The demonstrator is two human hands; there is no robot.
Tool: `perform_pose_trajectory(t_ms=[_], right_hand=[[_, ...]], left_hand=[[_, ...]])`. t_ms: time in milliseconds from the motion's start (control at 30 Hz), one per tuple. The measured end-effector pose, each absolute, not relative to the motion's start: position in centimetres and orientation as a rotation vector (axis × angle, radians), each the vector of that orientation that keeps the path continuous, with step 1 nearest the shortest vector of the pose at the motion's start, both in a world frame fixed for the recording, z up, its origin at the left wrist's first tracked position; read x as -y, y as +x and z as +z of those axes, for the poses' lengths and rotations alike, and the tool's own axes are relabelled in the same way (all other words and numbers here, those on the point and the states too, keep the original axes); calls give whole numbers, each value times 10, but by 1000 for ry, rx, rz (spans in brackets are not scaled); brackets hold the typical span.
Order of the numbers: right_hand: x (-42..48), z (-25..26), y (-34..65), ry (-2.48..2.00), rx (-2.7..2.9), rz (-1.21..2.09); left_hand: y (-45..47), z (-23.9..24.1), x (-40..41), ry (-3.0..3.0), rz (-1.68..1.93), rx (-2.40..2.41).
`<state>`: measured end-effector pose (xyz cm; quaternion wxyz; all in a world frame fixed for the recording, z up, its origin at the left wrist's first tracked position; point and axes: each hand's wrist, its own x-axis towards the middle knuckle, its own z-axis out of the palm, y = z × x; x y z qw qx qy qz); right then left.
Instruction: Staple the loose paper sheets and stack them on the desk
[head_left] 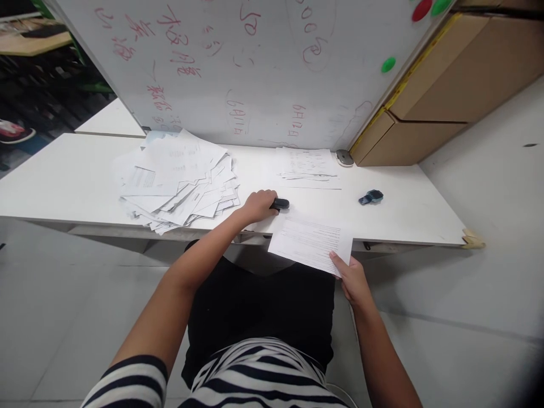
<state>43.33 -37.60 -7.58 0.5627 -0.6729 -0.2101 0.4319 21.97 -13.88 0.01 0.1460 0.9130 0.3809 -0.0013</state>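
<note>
Striped shirt point(263, 377) in dark and white is lying nearest to the camera, and black cloth point(259, 306) is showing just beyond it. Two brown cardboard boxes, the upper point(467, 68) and the lower point(403, 139), are standing at the far right, one on the other; what they are containing is hidden from me.

Over the near edge of the white desk point(408, 221), a printed sheet point(308, 243) is reaching out towards me. Its long axis is running from left to right, with the right end tilting a little nearer, and its printed lines are following the same direction. With my right hand point(355, 277) I am pinching its near right corner: the thumb is pressing on top, the other fingers are going below, partly hidden.

My left hand point(260, 207) is closing its fingers around a black stapler-like tool point(281, 204) on the desk. This tool is pointing to the right, its long axis lying left to right, just beside the far left corner of the sheet; whether they are touching, I cannot tell. A loose paper pile point(182, 175) is spreading on the left.
</note>
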Motion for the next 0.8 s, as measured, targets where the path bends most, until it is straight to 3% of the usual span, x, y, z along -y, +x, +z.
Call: perform_pose_trajectory(t_ms=[367, 633, 800], right_hand=[[374, -74, 435, -1616, 492, 1012], [375, -71, 437, -1625, 511, 1005], [373, -71, 439, -1650, 520, 987]], left_hand=[[212, 2, 139, 2535, 21, -1016], [233, 24, 132, 2247, 561, -939], [276, 8, 116, 2369, 405, -1192]])
